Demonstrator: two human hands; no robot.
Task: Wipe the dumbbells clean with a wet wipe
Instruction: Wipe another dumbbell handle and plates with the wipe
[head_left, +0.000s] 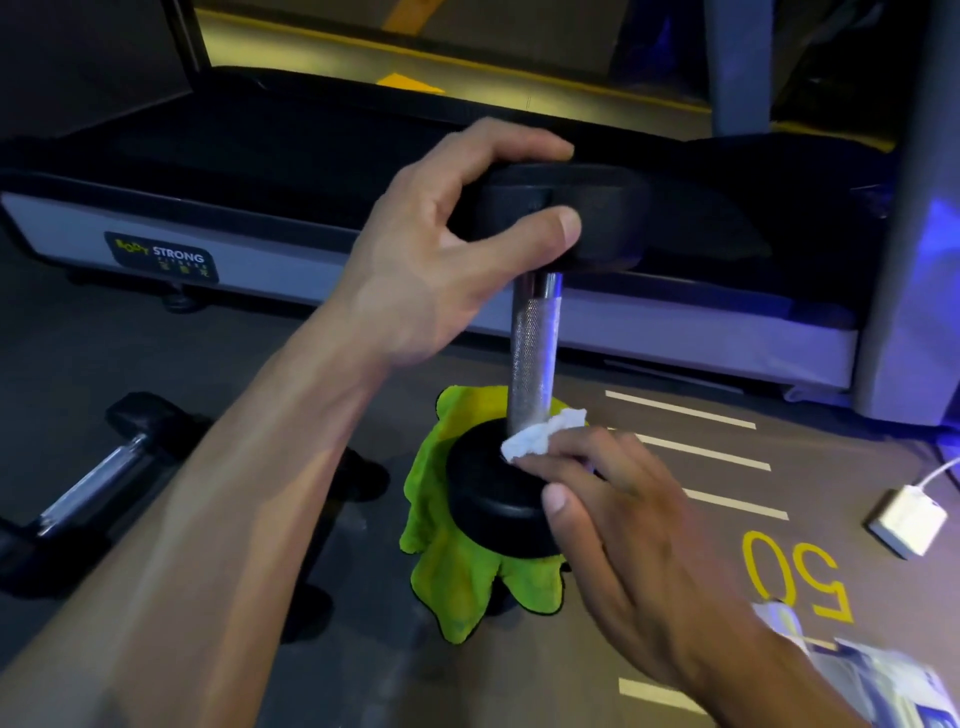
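Right hand (613, 525) presses wipe (540, 434) onto upright dumbbell (532, 353); left hand (447, 254) grips its top.

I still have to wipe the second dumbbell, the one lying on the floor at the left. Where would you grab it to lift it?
Take the dumbbell on the floor by its metal handle, coming down from above. It lies flat, so the bar between the two black heads is exposed on top and narrow enough to close fingers around; the heads look too bulky.
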